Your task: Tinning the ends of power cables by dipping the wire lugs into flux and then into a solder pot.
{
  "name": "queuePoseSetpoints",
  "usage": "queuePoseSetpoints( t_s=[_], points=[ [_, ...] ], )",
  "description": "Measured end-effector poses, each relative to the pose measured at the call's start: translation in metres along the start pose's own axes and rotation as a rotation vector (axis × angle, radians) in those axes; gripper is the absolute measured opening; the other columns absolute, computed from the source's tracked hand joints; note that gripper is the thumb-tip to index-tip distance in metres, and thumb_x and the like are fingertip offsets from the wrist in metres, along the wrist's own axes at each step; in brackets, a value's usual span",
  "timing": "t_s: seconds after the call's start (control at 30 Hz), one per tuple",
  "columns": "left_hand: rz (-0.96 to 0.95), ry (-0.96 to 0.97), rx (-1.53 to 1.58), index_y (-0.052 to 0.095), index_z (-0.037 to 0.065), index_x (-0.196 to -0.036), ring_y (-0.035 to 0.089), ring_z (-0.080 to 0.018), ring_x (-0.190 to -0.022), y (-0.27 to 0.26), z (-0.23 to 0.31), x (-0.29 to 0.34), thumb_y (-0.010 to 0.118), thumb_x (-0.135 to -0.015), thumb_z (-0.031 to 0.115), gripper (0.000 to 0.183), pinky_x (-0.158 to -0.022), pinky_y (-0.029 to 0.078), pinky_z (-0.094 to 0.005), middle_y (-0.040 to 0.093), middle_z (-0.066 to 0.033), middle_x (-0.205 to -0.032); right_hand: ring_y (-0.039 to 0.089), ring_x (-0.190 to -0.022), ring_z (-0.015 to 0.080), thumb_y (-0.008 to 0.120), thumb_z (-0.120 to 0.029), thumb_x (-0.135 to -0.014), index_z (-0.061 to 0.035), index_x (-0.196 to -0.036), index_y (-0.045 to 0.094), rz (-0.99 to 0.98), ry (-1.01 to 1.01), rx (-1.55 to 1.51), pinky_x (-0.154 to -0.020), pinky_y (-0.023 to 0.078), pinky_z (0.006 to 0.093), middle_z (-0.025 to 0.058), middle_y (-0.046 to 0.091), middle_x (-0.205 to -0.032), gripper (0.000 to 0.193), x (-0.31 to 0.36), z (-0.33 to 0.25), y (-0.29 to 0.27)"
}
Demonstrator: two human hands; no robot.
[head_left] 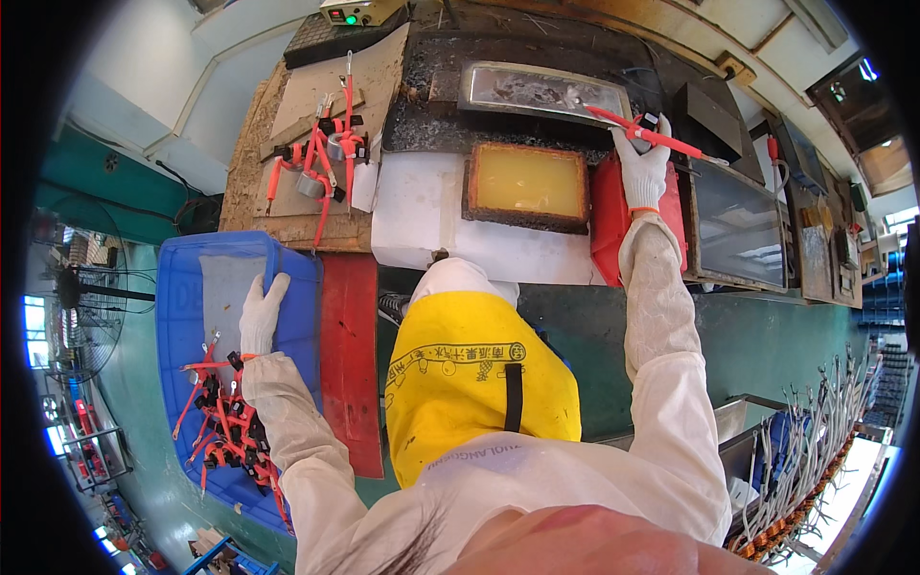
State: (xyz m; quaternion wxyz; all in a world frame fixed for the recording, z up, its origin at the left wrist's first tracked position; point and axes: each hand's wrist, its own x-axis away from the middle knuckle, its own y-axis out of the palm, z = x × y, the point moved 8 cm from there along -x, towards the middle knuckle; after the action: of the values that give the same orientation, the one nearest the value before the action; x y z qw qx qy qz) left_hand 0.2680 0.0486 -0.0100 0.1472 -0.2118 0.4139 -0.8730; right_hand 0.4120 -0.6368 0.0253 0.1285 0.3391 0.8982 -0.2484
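Observation:
My right hand (644,172), in a white glove, is closed around a red cable (671,142) with a black part on it and a bare metal end. It holds the cable at the right end of a long metal tray with a silvery, dark-flecked surface (541,88), above a red bin (613,206). My left hand (259,316), also gloved, is over the blue bin (297,287) with its fingers stretched out and nothing visible in them. Below it, in that bin, lies a heap of red cables with black parts (225,422).
More red cables (326,153) lie on the wooden board at the left of the bench. A rust-edged tray of yellow liquid (530,182) stands in front of the metal tray. A red panel (351,355) is beside the blue bin. Grey cables (795,470) stand in a rack at lower right.

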Motion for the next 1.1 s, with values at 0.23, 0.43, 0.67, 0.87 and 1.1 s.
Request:
queuePoseSetpoints(
  t_s=[0.23,0.43,0.67,0.87,1.1],
  points=[
    [-0.012,-0.002,0.016,0.057,0.006,-0.134,0.064,-0.0255,-0.105,0.001,0.001,0.000,0.062,-0.087,0.057,0.069,-0.093,0.046,-0.0359,0.069,-0.0145,-0.115,0.056,-0.121,0.0305,0.086,-0.035,-0.075,-0.0046,-0.144,0.041,0.002,-0.024,-0.055,-0.103,0.043,0.0381,0.0199,0.052,-0.134,0.088,-0.003,0.005,0.002],
    [0.017,0.004,-0.008,0.057,0.006,-0.134,0.064,-0.0253,-0.104,0.000,0.004,0.002,0.062,-0.088,0.057,0.069,-0.093,0.047,-0.0359,0.068,-0.0146,-0.115,0.055,-0.122,0.0294,0.086,-0.034,-0.075,-0.0038,-0.145,0.039,0.013,-0.046,-0.026,-0.104,0.043,0.0374,0.0194,0.052,-0.134,0.089,-0.002,0.003,0.001],
    [0.002,0.003,0.009,0.057,0.005,-0.134,0.065,-0.0260,-0.104,0.001,-0.003,-0.003,0.062,-0.087,0.057,0.070,-0.092,0.047,-0.0358,0.069,-0.0152,-0.115,0.055,-0.119,0.0277,0.087,-0.030,-0.075,-0.0025,-0.145,0.039,-0.002,-0.043,-0.073,-0.103,0.043,0.0369,0.0190,0.052,-0.133,0.090,-0.004,0.006,0.003],
    [0.023,0.001,0.000,0.057,0.005,-0.135,0.065,-0.0269,-0.105,0.001,0.000,0.000,0.061,-0.087,0.058,0.071,-0.093,0.047,-0.0361,0.069,-0.0157,-0.115,0.055,-0.119,0.0274,0.087,-0.030,-0.075,-0.0027,-0.145,0.038,-0.003,-0.040,-0.089,-0.103,0.043,0.0368,0.0187,0.052,-0.133,0.090,-0.004,0.008,0.003],
    [-0.002,-0.005,-0.021,0.057,0.006,-0.135,0.065,-0.0286,-0.106,0.001,-0.004,-0.002,0.060,-0.087,0.059,0.071,-0.094,0.046,-0.0374,0.069,-0.0172,-0.114,0.055,-0.121,0.0284,0.087,-0.029,-0.075,-0.0028,-0.145,0.039,-0.004,-0.017,-0.041,-0.104,0.043,0.0373,0.0193,0.051,-0.136,0.089,0.001,-0.005,0.001]
  ],
)
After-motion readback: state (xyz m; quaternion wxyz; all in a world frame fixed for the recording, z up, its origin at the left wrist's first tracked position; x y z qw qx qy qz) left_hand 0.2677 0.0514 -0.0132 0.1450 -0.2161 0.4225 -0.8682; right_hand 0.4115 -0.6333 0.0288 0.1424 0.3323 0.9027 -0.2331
